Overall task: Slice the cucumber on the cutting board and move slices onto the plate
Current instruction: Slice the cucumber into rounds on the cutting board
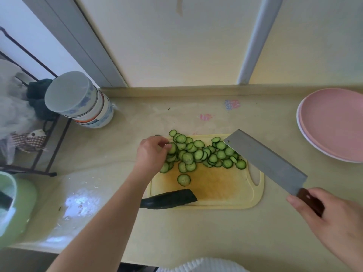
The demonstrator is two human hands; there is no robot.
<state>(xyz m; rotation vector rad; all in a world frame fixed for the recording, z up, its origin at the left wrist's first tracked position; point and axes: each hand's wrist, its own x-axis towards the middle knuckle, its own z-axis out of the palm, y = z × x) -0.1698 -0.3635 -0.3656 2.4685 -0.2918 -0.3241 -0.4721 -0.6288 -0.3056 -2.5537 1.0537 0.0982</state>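
Head view of a cucumber-slicing task. A pale yellow cutting board (208, 193) lay on the beige bench (176, 228), its middle stained brownish. A heap of cucumber slices (200, 154) covered the far half of the board, with one slice (184, 180) lying apart, nearer the person. The uncut cucumber remainder (169, 199), dark green, lay along the near left edge of the board, its left end hidden behind the left forearm.

The left hand (151, 154) rested at the left end of the heap, its fingers (167, 146) curled down onto the slices; whether they actually pinched any could not be told. The right hand (330, 218) gripped the dark brown handle of a cleaver (265, 161), fingers wrapped around it. The broad rectangular blade was held above the right end of the board, angled up and to the left, with its far edge over the right end of the heap.

Two stacked pink plates (334, 124) stood on the bench at far right, well apart from the board, with no slices on them. At far left stood a stack of upturned bowls (78, 101) beside a black wire rack (39, 134), and a green container (17, 205) sat at the near left edge of the view.
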